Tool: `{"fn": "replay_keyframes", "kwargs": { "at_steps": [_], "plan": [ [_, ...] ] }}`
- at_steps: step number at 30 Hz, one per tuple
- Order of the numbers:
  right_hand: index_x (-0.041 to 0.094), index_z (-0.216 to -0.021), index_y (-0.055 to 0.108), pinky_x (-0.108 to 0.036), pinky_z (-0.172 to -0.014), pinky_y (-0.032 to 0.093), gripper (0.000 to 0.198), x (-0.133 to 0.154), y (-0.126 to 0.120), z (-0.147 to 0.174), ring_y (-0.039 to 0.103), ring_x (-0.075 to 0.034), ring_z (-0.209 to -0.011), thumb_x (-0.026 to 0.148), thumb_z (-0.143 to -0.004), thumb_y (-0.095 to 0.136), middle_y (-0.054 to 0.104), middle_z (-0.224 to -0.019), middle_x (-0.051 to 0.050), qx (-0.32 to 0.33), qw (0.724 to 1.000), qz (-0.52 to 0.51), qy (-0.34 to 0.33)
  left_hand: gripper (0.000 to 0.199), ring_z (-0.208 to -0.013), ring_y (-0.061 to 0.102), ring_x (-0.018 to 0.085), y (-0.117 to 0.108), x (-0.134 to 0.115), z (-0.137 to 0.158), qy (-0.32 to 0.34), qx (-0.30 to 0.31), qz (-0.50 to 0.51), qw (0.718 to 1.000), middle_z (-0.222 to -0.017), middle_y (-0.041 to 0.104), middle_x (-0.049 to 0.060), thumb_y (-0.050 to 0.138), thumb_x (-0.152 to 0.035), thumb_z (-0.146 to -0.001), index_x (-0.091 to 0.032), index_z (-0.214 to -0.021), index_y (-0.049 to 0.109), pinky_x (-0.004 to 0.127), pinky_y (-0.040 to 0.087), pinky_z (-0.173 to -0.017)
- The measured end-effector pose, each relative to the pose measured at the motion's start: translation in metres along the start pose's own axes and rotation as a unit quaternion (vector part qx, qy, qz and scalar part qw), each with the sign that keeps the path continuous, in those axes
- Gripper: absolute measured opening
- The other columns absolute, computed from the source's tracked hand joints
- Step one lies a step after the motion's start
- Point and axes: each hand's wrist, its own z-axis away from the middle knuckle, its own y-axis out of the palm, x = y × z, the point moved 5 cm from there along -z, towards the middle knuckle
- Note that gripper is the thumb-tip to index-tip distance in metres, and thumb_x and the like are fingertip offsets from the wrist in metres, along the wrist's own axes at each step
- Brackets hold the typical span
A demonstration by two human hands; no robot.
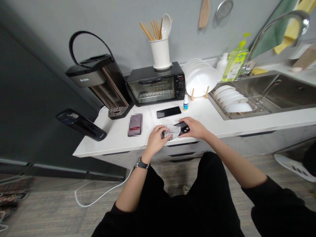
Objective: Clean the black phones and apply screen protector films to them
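Left hand (pixel 155 139) and right hand (pixel 195 127) were near each other at the counter's front edge: left pinched around a pale cloth (pixel 173 131) draped over a dark phone (pixel 184 127), right clamped on the phone's camera end. Just beyond the hands lay a second phone (pixel 169 112), a small bottle (pixel 185 103) upright beside it. Left of the left hand, a pixelated item (pixel 135 125). Farther off, past both hands, stood a toaster oven (pixel 155 88)

A utensil holder (pixel 161 54) tops the black toaster oven (pixel 156 86); white plates (pixel 202 81) stand just beside it
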Motion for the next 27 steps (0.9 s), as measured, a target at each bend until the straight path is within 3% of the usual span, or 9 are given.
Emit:
{"fn": "replay_keyframes", "kwargs": {
  "at_steps": [3, 8, 11, 13, 17, 23, 25, 27],
  "plan": [
    [0.02, -0.147, 0.057, -0.056, -0.109, 0.057, 0.09, 0.003, -0.005, 0.001, 0.067, -0.038, -0.128, 0.073, -0.078, 0.081, 0.065, -0.141, -0.019, -0.003, 1.0, -0.004, -0.019, 0.031, -0.134, 0.061, 0.032, 0.01, -0.008, -0.008, -0.002, 0.014, -0.015, 1.0, -0.141, 0.064, 0.012, 0.082, -0.032, -0.089, -0.023, -0.118, 0.074, 0.051, 0.048, -0.119],
    [0.023, -0.144, 0.06, -0.059, -0.124, 0.043, 0.054, 0.035, -0.016, 0.016, 0.051, -0.033, -0.149, 0.057, -0.102, 0.06, 0.056, -0.158, -0.017, -0.076, 0.994, 0.012, -0.084, 0.049, -0.142, 0.056, 0.028, 0.007, -0.01, -0.003, 0.014, -0.03, 0.026, 0.999, -0.151, 0.057, 0.014, 0.067, -0.044, -0.101, -0.021, -0.143, 0.057, 0.047, 0.045, -0.123],
    [0.027, -0.148, 0.059, -0.062, -0.129, 0.034, 0.051, 0.069, 0.005, 0.028, 0.048, -0.031, -0.152, 0.055, -0.104, 0.058, 0.055, -0.161, -0.011, -0.024, 0.992, 0.02, -0.12, 0.071, -0.147, 0.051, 0.035, 0.004, 0.002, 0.006, 0.008, -0.001, -0.036, 0.999, -0.157, 0.053, 0.017, 0.077, -0.054, -0.091, -0.019, -0.148, 0.053, 0.053, 0.041, -0.126],
    [0.026, -0.153, 0.055, -0.063, -0.13, 0.031, 0.061, 0.087, 0.022, 0.033, 0.05, -0.031, -0.152, 0.06, -0.102, 0.06, 0.057, -0.16, -0.012, 0.018, 0.992, 0.023, -0.125, 0.074, -0.148, 0.05, 0.036, 0.003, 0.007, 0.01, 0.02, 0.024, -0.068, 0.997, -0.159, 0.052, 0.018, 0.082, -0.053, -0.087, -0.019, -0.146, 0.056, 0.054, 0.041, -0.126],
    [0.02, -0.155, 0.055, -0.059, -0.127, 0.039, 0.068, 0.091, 0.031, 0.032, 0.055, -0.032, -0.148, 0.063, -0.102, 0.059, 0.059, -0.158, -0.015, 0.02, 0.995, 0.052, -0.082, 0.065, -0.142, 0.055, 0.032, 0.001, 0.009, 0.01, 0.037, 0.02, -0.068, 0.997, -0.153, 0.057, 0.015, 0.082, -0.05, -0.088, -0.02, -0.141, 0.059, 0.051, 0.045, -0.123],
    [0.016, -0.145, 0.065, -0.067, -0.118, 0.046, 0.054, 0.051, 0.006, 0.031, 0.058, -0.04, -0.144, 0.052, -0.106, 0.054, 0.064, -0.151, -0.02, -0.082, 0.986, 0.129, 0.063, 0.072, -0.138, 0.058, 0.035, 0.004, 0.003, 0.007, 0.042, 0.0, -0.056, 0.998, -0.146, 0.062, 0.015, 0.088, -0.052, -0.081, -0.02, -0.137, 0.058, 0.052, 0.045, -0.121],
    [0.015, -0.146, 0.064, -0.068, -0.119, 0.046, 0.051, 0.054, 0.009, 0.031, 0.055, -0.04, -0.147, 0.046, -0.109, 0.049, 0.062, -0.153, -0.02, -0.088, 0.986, 0.125, 0.062, 0.073, -0.137, 0.06, 0.034, 0.005, 0.001, 0.007, 0.043, -0.003, -0.029, 0.999, -0.144, 0.062, 0.015, 0.088, -0.049, -0.082, -0.021, -0.14, 0.054, 0.051, 0.047, -0.119],
    [0.017, -0.149, 0.061, -0.063, -0.122, 0.046, 0.048, 0.069, 0.019, 0.028, 0.053, -0.036, -0.149, 0.039, -0.11, 0.045, 0.061, -0.156, -0.017, -0.069, 0.992, 0.101, 0.015, 0.073, -0.133, 0.063, 0.032, 0.006, 0.003, 0.004, 0.022, -0.006, 0.008, 1.0, -0.143, 0.063, 0.014, 0.087, -0.041, -0.084, -0.022, -0.144, 0.048, 0.048, 0.051, -0.114]
  ]
}}
